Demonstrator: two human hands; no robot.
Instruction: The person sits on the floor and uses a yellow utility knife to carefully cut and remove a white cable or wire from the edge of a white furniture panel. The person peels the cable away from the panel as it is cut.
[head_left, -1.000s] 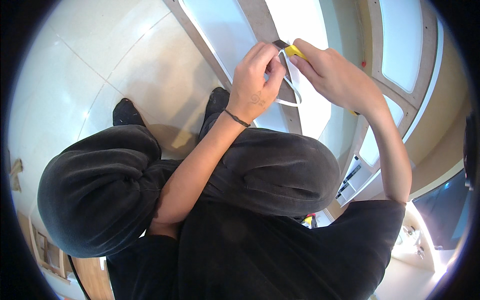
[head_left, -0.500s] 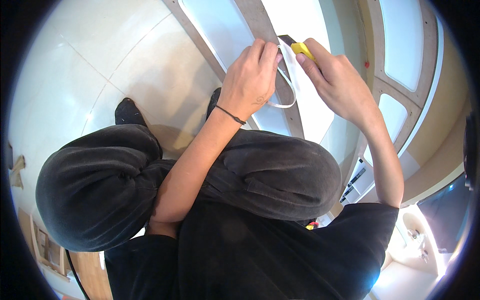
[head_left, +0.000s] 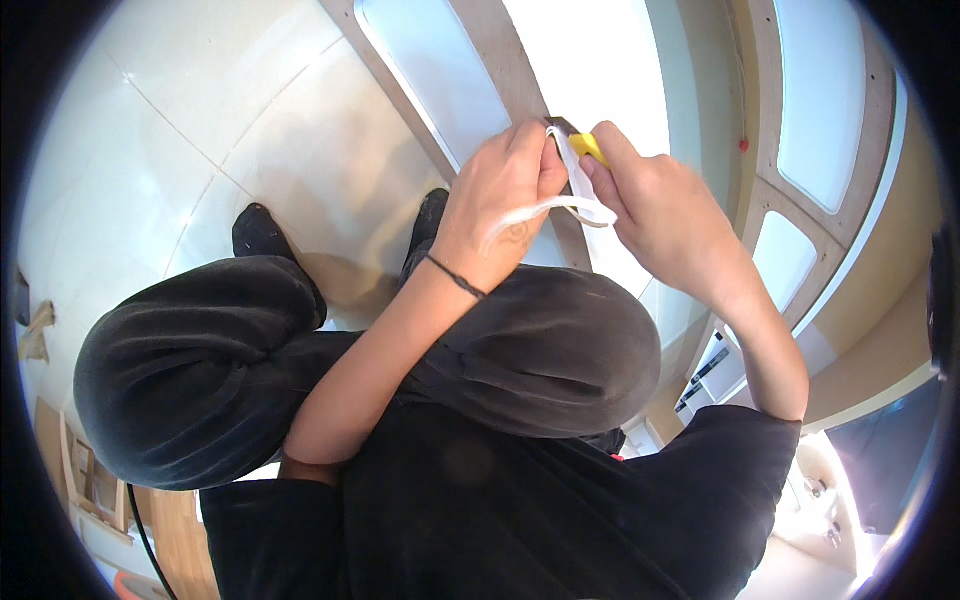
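Note:
My left hand [head_left: 497, 195] is closed, its thumb and fingers pinching a thin white strip [head_left: 590, 210]. The strip's loose end curls back over the wrist side of that hand. Gripped in my right hand [head_left: 672, 215] is a yellow-handled utility knife [head_left: 588, 149], its dark blade end pointing up and left beside my left fingertips. Blade and strip meet or nearly meet there; whether they touch cannot be made out. Both hands are over a long frame panel [head_left: 505, 50] with a brown border and pale inset, next to a bright white surface [head_left: 590, 60].
Another brown-bordered frame with pale insets [head_left: 820, 100] stands on the right. Tiled floor [head_left: 200, 120] spreads to the left, with my feet [head_left: 262, 232] on it. My bent knees [head_left: 545, 350] are close below my hands. A dark cable [head_left: 145, 540] runs at lower left.
Both hands and the knife have come nearer to me. The strip's loose end has swung up and now lies across the back of my left hand.

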